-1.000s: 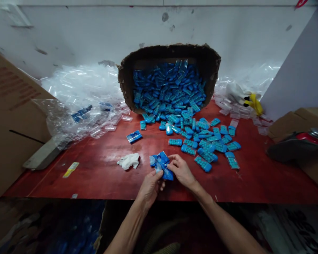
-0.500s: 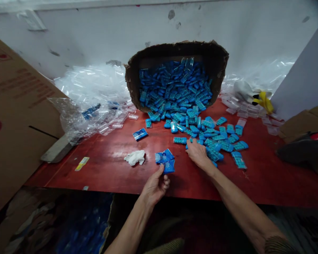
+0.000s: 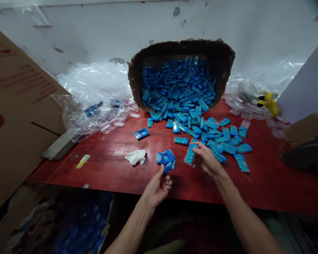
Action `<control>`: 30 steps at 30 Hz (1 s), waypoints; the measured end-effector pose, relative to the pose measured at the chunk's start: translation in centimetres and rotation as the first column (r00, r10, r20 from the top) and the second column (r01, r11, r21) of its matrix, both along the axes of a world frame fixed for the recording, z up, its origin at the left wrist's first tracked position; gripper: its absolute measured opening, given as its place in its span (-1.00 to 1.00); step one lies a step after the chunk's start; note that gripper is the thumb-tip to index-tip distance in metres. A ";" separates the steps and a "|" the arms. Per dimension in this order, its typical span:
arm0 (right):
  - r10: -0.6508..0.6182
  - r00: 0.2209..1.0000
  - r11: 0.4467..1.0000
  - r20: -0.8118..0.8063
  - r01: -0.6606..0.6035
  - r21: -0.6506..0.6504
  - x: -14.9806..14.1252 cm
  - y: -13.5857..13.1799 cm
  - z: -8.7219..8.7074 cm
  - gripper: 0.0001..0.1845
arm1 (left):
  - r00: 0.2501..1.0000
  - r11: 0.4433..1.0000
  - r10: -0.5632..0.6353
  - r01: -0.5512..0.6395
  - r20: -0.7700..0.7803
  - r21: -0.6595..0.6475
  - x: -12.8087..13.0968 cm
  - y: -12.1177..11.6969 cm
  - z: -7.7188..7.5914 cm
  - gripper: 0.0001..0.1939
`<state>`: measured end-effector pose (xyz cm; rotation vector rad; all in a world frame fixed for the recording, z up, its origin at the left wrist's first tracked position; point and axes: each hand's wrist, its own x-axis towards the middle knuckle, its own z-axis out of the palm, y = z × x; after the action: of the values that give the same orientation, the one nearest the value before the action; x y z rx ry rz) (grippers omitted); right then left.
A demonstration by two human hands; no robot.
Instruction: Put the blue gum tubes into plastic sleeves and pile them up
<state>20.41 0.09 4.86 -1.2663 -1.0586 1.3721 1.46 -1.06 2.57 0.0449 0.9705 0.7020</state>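
Between the thumb and fingers of my left hand (image 3: 159, 185) is a blue printed packet (image 3: 169, 165), next to or overlapping another blue printed piece (image 3: 163, 157). My right hand (image 3: 206, 158) grips a small clear case with a blue end (image 3: 190, 154), filled with rows of turquoise balls, and holds it tilted above the table. Just beyond that hand lies a loose pile of the same cases (image 3: 214, 134). They spread out from a cardboard box (image 3: 134, 83) tipped on its side, which holds many more of them.
Left of my hands on the red table (image 3: 108, 176) lie a crumpled white tissue (image 3: 136, 157), a blue packet (image 3: 141, 133) and a yellow-white strip (image 3: 83, 161). Clear plastic cases (image 3: 95, 84) are heaped at the back left. A large carton (image 3: 23, 106) stands far left.
My right hand has picked a case out of the pile and drawn it back toward me. My left hand stays near the same spot, the packet in it now more bent.
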 end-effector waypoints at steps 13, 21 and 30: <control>-0.058 0.941 0.997 -0.333 0.074 0.036 -2.5 -2.5 0.1 -0.59 | 0.997 0.993 0.039 -0.031 -0.072 0.111 0.5 -0.8 -0.3 -0.73; -0.076 0.975 0.989 -0.207 0.100 0.108 -2.7 -3.7 -0.2 -0.57 | 0.985 0.925 0.048 0.018 -0.165 0.379 -0.2 -0.6 -0.6 -0.68; -0.186 0.960 0.969 -0.211 0.215 0.122 -5.0 -5.4 -1.3 -0.56 | 0.938 0.853 0.133 0.058 -0.322 0.519 -0.6 0.0 -0.5 -0.68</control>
<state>15.43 -5.33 3.54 -1.0751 -0.8506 1.2159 0.90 -1.07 2.11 0.6544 1.0920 1.0043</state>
